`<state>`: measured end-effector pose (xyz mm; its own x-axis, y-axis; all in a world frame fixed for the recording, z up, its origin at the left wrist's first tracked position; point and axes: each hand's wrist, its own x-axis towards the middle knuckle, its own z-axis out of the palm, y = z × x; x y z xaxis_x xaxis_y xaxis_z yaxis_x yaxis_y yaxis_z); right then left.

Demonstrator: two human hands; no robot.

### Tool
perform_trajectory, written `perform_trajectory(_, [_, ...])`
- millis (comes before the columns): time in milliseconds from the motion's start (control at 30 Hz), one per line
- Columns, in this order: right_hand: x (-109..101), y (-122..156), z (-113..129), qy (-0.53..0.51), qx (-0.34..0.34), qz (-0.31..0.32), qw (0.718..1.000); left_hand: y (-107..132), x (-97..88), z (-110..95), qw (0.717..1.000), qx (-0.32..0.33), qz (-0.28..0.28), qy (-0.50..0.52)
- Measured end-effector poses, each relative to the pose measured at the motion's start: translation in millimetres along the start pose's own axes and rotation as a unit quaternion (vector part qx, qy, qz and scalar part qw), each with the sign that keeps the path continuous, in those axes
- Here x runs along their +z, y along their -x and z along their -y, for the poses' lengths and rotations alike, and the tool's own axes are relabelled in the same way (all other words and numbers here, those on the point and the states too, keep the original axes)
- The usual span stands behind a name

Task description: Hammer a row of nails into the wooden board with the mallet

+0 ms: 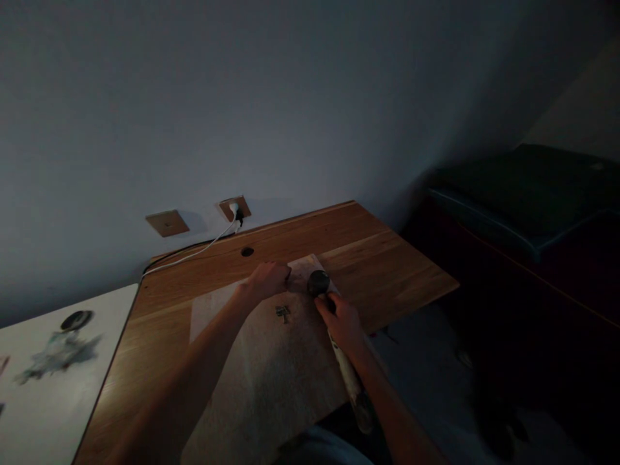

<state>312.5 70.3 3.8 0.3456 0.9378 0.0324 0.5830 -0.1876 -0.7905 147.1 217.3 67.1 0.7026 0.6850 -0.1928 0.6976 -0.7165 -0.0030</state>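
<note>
A hammer point(349, 378) with a dark round head and a long pale handle lies along the right side of a pale board point(252, 374). My right hand point(341, 320) is closed around its handle just below the head. My left hand point(271, 279) is closed low over the far part of the board, left of the hammer head. Whatever its fingers may pinch is too dim to make out. Between my forearms, a small heap of metal pieces point(282, 314), which look like nails or screws, rests on the board.
The board lies on a wooden desk point(387, 258) with a cable hole point(247, 252). Behind it, a white cable point(194, 257) runs to a wall socket point(234, 208). At left, a white table point(111, 329) bears blurred items. A dark green cushion point(523, 187) shows at right.
</note>
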Motion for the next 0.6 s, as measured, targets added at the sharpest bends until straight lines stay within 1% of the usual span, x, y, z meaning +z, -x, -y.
perform_trajectory(133, [0.2,-0.3,0.1,-0.002,-0.003,-0.002,1.0,3.5,-0.1,14.1,1.0,0.003,-0.003,-0.025])
perform_trajectory(233, [0.4,-0.6,-0.3,-0.003,0.0,0.002,1.0,2.1,-1.4,18.8,0.999,0.011,-0.003,-0.032])
perform_trajectory(467, [0.8,-0.6,-2.2,-0.015,-0.002,0.004,1.0,-8.9,-8.0,5.2,1.0,0.004,0.013,-0.015])
perform_trajectory(600, [0.1,-0.5,-0.1,-0.004,0.001,0.001,1.0,-10.8,-9.5,3.2,0.999,0.004,0.033,-0.011])
